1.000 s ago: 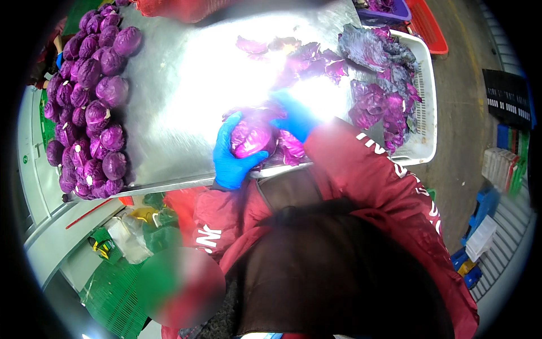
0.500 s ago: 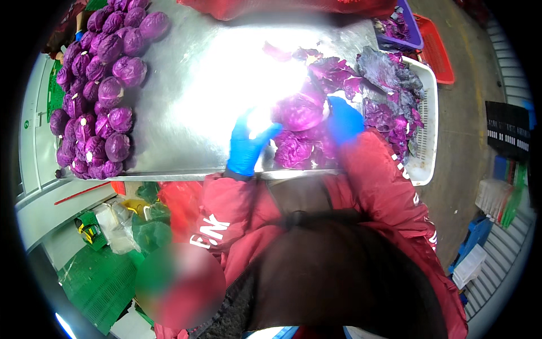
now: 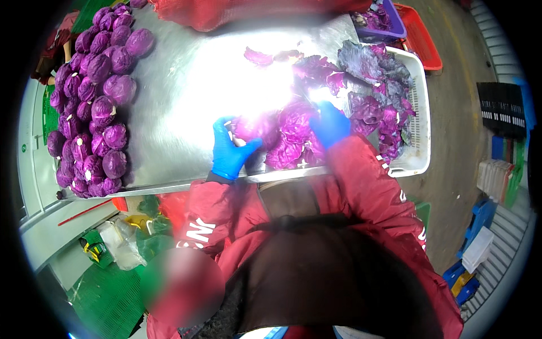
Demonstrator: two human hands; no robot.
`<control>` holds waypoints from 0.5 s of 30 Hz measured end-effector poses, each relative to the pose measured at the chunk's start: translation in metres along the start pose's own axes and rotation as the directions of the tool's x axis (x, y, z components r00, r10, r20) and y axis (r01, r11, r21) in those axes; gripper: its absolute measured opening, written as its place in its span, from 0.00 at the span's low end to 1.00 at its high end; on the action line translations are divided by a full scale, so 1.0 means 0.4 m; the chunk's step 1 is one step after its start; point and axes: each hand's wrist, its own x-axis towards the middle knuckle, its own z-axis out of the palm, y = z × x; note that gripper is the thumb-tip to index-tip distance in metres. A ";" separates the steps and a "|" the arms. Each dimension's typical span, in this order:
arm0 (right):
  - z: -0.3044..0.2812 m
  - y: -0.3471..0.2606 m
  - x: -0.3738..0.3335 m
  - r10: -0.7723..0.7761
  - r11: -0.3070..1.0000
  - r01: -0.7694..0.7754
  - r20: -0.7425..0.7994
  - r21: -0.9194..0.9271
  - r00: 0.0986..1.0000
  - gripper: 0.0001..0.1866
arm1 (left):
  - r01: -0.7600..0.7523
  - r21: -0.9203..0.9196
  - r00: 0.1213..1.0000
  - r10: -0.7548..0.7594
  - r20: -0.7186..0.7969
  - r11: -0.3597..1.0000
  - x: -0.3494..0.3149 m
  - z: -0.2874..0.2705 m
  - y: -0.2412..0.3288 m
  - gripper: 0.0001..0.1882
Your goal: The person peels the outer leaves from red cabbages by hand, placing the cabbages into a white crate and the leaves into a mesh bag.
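My left hand (image 3: pixel 230 153), in a blue glove, curves its thumb and fingers around the near left side of a purple cabbage head (image 3: pixel 257 129) on the steel table. Loose purple cabbage leaves (image 3: pixel 291 148) lie against the head's right side. At those leaves' right edge is my right hand (image 3: pixel 332 127), also blue-gloved, its fingers bent inward and partly hidden. What they grip cannot be made out. Glare washes out the top of the cabbage and the space between the hands.
Many whole purple cabbages (image 3: pixel 99 68) are piled along the left of the steel table (image 3: pixel 155 107). A white basket (image 3: pixel 420 121) of trimmed leaves stands at right, with purple (image 3: pixel 395 27) and red crates (image 3: pixel 420 42) beyond. A red mesh sack (image 3: pixel 209 14) lies at the far edge.
The cabbage head has shifted left and nearer with my left hand, away from my right hand. Loose leaves now show between them. The whole view has also shifted slightly.
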 end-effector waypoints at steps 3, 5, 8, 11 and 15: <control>0.004 -0.007 -0.003 0.035 0.999 -0.036 0.021 0.040 0.999 0.21 | -0.089 0.159 0.995 0.094 -0.023 0.983 0.032 0.000 -0.059 0.46; -0.001 0.007 0.001 0.025 0.999 -0.025 0.010 0.029 1.000 0.21 | 0.021 -0.089 1.000 -0.021 0.004 0.996 0.061 0.003 -0.036 0.44; 0.002 0.018 0.014 -0.021 0.999 0.021 0.013 0.028 1.000 0.23 | 0.106 -0.442 0.994 -0.105 0.028 0.891 0.078 -0.032 -0.086 0.40; -0.016 0.056 0.037 -0.025 0.999 0.022 0.067 0.045 0.997 0.26 | 0.245 -0.832 0.962 -0.228 0.147 0.497 0.056 -0.079 -0.111 0.37; -0.073 0.236 0.142 -0.123 0.992 0.122 -0.041 -0.007 0.992 0.27 | 0.359 -0.933 0.887 -0.302 0.348 -0.022 -0.007 -0.117 -0.052 0.42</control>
